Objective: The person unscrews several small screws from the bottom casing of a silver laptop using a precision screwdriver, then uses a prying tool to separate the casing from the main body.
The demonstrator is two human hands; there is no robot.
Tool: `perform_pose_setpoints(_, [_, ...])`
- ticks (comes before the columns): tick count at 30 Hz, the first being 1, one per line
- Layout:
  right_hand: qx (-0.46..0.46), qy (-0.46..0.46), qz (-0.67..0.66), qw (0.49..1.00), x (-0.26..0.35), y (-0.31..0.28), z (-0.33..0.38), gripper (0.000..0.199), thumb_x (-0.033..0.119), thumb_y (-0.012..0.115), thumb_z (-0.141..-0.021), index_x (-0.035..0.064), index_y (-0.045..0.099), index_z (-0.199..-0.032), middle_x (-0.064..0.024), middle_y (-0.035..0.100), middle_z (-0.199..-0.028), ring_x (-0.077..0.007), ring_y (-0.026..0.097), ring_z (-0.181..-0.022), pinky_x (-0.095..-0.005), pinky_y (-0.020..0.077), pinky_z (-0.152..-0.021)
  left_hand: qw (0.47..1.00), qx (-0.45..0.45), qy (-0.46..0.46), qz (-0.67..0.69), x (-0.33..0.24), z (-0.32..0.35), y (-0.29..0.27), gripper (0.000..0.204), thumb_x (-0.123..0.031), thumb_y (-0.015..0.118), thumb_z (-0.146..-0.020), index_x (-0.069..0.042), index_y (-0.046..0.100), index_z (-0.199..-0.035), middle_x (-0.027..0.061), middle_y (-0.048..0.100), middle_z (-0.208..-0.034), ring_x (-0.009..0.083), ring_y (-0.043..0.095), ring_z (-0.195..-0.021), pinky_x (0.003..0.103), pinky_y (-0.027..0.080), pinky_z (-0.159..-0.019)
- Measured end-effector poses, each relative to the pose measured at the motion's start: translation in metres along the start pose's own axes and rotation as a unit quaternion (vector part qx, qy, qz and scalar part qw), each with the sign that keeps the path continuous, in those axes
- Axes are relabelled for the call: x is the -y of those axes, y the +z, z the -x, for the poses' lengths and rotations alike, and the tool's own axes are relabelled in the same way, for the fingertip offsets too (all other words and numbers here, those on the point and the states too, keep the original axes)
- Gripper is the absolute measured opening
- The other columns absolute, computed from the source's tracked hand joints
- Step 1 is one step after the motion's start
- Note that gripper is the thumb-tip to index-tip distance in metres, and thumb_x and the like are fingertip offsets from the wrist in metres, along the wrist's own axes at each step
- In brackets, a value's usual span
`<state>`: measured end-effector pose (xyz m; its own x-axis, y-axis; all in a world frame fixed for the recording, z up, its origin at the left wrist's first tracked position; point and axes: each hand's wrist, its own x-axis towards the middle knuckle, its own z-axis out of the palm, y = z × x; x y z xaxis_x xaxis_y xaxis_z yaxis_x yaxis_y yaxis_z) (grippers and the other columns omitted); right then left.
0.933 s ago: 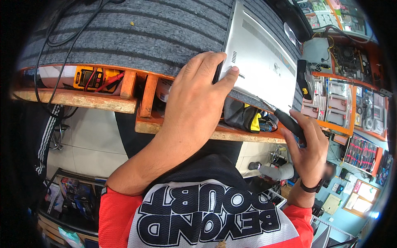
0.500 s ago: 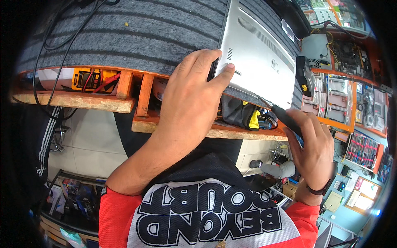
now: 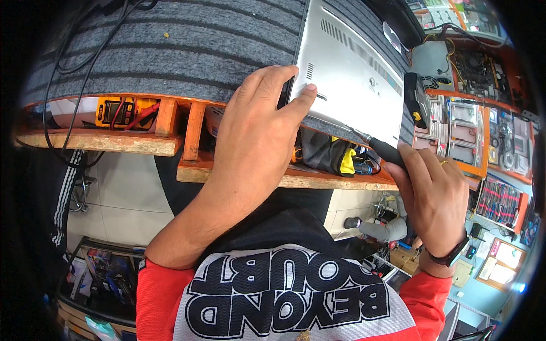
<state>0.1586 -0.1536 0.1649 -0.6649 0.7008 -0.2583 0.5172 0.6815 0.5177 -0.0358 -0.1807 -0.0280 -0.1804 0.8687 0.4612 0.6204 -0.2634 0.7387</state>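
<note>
1. I am working on one silver laptop [image 3: 347, 74], lying bottom-up on the grey-matted worktop [image 3: 170, 51]; its base cover is still on, so I judge the opening barely begun.
2. I am pressing my left hand [image 3: 256, 131] flat on the laptop's near corner, fingers spread, gripping nothing.
3. I am clenching my right hand [image 3: 435, 193] round one black-handled screwdriver [image 3: 381, 149], its tip at the laptop's near edge.

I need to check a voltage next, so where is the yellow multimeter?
In the head view, the yellow multimeter sits on the wooden shelf under the bench's left edge, left of the left hand.
</note>
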Motion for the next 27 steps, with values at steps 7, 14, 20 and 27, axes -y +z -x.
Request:
perform_pose_setpoints(7, [-0.006,-0.035,-0.048,0.998,-0.004,-0.001,-0.002,0.034,0.03,0.074,-0.094,0.01,0.068,-0.121,-0.0056,0.057,-0.084,-0.0243,0.058,-0.067,-0.0387,0.0458,-0.061,1.0,-0.011,0.003,-0.012,0.002,0.0,0.003,0.035,0.0,0.075,-0.088,-0.008,0.078,-0.121,0.0139,0.064,-0.132,0.0356,0.061,-0.12,0.045,0.052,-0.099])
perform_pose_setpoints(14, [-0.031,-0.012,-0.058,0.998,-0.008,0.005,-0.002,0.03,0.025,0.076,-0.091,0.0095,0.068,-0.116,-0.0062,0.058,-0.085,-0.0264,0.057,-0.067,-0.04,0.0454,-0.064,1.0,-0.015,-0.014,0.009,-0.001,0.001,0.0,0.029,-0.003,0.076,-0.088,-0.008,0.08,-0.117,0.0133,0.07,-0.13,0.0338,0.063,-0.122,0.043,0.052,-0.101])
perform_pose_setpoints(20, [-0.044,-0.012,-0.051,0.998,-0.008,0.007,0.0,0.031,0.026,0.075,-0.093,0.0091,0.066,-0.118,-0.0062,0.058,-0.083,-0.0258,0.058,-0.067,-0.0389,0.0452,-0.064,0.998,-0.023,-0.024,0.045,0.0,0.0,0.0,0.023,-0.005,0.077,-0.089,-0.006,0.08,-0.112,0.0139,0.073,-0.126,0.0333,0.065,-0.121,0.043,0.052,-0.101])
perform_pose_setpoints(27, [-0.016,-0.015,-0.042,0.999,-0.009,0.008,0.002,0.031,0.026,0.074,-0.094,0.0088,0.066,-0.118,-0.0057,0.06,-0.083,-0.0257,0.058,-0.065,-0.0388,0.0458,-0.063,0.999,-0.025,-0.023,0.039,0.002,0.0,0.001,0.022,-0.006,0.077,-0.09,-0.006,0.081,-0.111,0.0136,0.074,-0.126,0.032,0.065,-0.122,0.042,0.052,-0.101])
